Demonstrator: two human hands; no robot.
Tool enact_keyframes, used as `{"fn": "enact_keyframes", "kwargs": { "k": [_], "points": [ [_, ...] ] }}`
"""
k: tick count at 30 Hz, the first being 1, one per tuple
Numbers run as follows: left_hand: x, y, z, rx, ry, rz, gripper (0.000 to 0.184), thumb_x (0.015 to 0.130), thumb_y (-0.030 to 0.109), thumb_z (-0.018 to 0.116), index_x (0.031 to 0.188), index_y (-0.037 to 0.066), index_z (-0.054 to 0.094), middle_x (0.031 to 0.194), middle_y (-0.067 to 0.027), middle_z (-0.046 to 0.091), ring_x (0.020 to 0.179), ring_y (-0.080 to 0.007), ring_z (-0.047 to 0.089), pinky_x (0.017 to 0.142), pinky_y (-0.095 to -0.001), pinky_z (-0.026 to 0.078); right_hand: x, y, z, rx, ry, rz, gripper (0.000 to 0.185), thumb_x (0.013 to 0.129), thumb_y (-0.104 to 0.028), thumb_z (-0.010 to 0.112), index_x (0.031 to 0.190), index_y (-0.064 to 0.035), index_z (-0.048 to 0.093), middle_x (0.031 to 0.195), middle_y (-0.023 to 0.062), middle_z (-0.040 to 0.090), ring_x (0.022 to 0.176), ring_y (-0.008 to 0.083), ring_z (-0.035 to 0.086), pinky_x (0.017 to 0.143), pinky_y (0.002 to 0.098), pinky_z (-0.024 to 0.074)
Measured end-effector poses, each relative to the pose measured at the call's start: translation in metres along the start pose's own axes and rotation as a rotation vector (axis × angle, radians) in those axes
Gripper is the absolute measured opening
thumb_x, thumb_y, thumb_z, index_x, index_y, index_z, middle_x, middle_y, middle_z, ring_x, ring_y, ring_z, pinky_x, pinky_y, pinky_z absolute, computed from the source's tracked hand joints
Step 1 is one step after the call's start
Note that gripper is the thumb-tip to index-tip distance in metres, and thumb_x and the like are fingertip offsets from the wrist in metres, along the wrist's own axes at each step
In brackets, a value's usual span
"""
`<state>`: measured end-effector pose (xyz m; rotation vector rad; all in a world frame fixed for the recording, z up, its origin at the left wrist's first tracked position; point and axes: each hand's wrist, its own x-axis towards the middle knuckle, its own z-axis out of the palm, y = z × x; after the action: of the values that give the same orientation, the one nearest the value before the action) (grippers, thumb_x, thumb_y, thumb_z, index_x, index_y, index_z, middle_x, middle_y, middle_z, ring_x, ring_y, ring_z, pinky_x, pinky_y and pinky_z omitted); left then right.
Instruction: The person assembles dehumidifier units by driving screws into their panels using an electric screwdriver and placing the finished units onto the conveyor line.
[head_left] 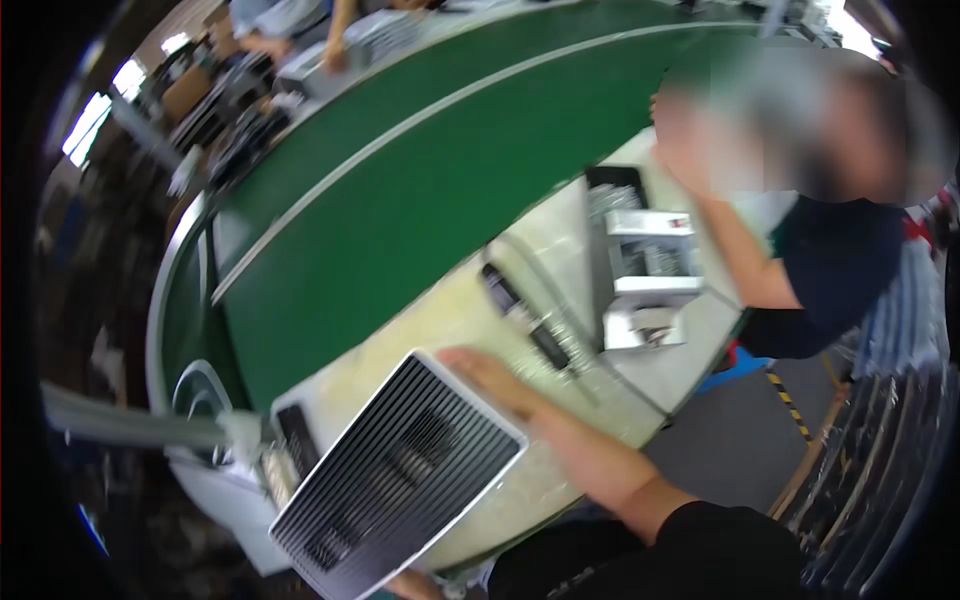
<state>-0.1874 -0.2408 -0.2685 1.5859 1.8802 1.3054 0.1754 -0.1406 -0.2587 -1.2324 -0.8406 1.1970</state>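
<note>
A white-framed panel with dark slats is held tilted above the near end of the pale worktable. At its upper right edge is my right hand, its fingers partly behind the frame. My left hand shows only in part at the panel's bottom edge, its fingers hidden under it. On the worktable, right of the panel, lies a dark electric screwdriver with a cable beside it.
White boxes with small parts and a black tray stand at the worktable's right. A green conveyor curves behind. A co-worker is at the right, another person's arm at the far side. A grey metal tube juts in at left.
</note>
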Motion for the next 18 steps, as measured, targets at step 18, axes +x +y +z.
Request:
{"fn": "enact_keyframes", "kwargs": {
  "k": [18],
  "points": [
    [-0.028, -0.006, -0.028, 0.197, -0.177, 0.282, 0.021, 0.080, -0.004, 0.061, 0.100, -0.002, 0.068, 0.098, -0.0194, 0.065, 0.095, -0.0356, 0.060, 0.083, -0.0398, 0.047, -0.029, -0.025, -0.025, 0.103, 0.093, 0.019, 0.036, 0.100, -0.030, 0.046, 0.119, -0.0015, 0.060, 0.101, 0.0092, 0.066, 0.093, 0.0134, 0.059, 0.084, 0.0277, 0.0472]
  ]
}}
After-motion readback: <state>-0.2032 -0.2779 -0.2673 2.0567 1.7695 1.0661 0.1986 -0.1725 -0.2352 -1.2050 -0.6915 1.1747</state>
